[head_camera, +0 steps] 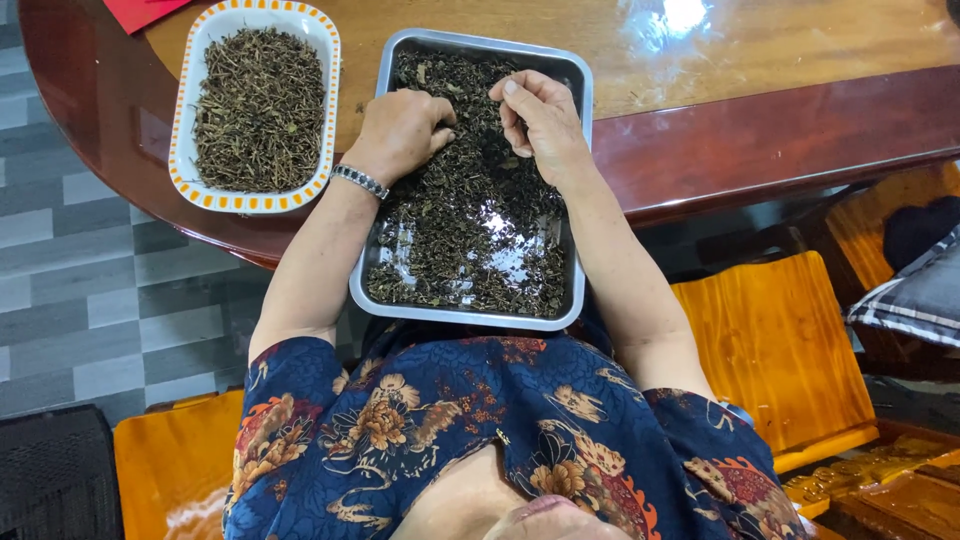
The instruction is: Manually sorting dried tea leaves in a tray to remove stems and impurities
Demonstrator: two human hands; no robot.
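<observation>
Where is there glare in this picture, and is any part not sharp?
Head view: strong white glare on the wooden table at the top; softer reflections on the bare bottom of the metal tray. Both the left hand and the right hand look sharp; the patterned clothing near the camera is slightly soft.

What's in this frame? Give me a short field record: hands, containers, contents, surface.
left hand: knuckles up, fingers curled into the dried leaves, metal bracelet at wrist
right hand: fingers pinched together over the leaves, near tray's far end
metal tray: rectangular, silver, overhangs the table edge toward the person; bare metal shows in patches
dried leaves: dark, loose, spread in tray
dish: white, orange-patterned rim, left of tray, holds stem-like dried bits
wooden table: glossy, rounded edge
</observation>
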